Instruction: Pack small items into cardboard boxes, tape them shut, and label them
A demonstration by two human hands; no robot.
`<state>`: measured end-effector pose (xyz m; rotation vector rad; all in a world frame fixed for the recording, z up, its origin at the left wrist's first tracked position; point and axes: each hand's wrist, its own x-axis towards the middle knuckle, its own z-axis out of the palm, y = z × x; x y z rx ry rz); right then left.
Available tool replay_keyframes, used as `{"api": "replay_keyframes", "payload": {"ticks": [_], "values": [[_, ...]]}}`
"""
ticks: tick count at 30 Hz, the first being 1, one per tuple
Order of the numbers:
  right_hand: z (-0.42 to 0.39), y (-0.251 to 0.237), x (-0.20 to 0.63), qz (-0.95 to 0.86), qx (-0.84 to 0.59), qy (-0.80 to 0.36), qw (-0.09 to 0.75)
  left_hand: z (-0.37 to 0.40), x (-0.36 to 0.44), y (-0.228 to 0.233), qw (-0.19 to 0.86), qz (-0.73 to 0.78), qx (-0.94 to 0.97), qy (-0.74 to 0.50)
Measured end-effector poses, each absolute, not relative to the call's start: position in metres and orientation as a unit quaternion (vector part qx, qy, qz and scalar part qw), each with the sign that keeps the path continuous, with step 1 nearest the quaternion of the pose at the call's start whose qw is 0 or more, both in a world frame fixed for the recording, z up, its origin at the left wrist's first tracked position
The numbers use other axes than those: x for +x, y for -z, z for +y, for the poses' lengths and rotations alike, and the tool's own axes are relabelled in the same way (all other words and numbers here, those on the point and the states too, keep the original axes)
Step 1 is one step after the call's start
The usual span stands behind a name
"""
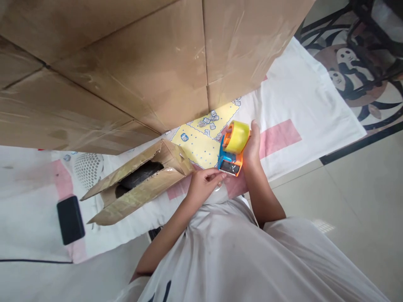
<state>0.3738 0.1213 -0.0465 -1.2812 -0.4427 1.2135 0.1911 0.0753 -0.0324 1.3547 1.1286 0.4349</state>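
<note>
My right hand (252,144) is closed around an orange and blue tape dispenser (231,161) carrying a wide yellow-looking roll of tape (237,137). At the dispenser's near edge, the fingertips of my left hand (204,184) are pinched together on what looks like the loose end of the tape. The film itself is hard to see there. To the left of that hand lies a long cardboard box (147,178) with a ragged opening in its top and spread flaps. Something dark shows inside the opening.
A large taped cardboard box (141,63) stands just beyond my hands. Under everything is a white and pink cloth (296,109) with a yellow printed patch (201,144). A black phone (71,220) and a white perforated object (88,170) lie left. Tiled floor (349,188) shows at right.
</note>
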Motion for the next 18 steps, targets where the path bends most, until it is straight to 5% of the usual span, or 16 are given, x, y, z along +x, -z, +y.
{"api": "replay_keyframes", "payload": {"ticks": [5,13,18], "values": [[0.108,0.045,0.364,-0.150,-0.533,-0.619,0.557,0.066,0.185,0.023,0.553,0.466,0.659,-0.208],[0.086,0.018,0.349,-0.145,-0.456,-0.719,0.503,0.064,0.173,-0.013,0.614,0.506,0.552,-0.250],[0.065,0.038,0.339,-0.235,-0.476,-0.666,0.524,0.067,0.171,-0.012,0.642,0.500,0.509,-0.281]]}}
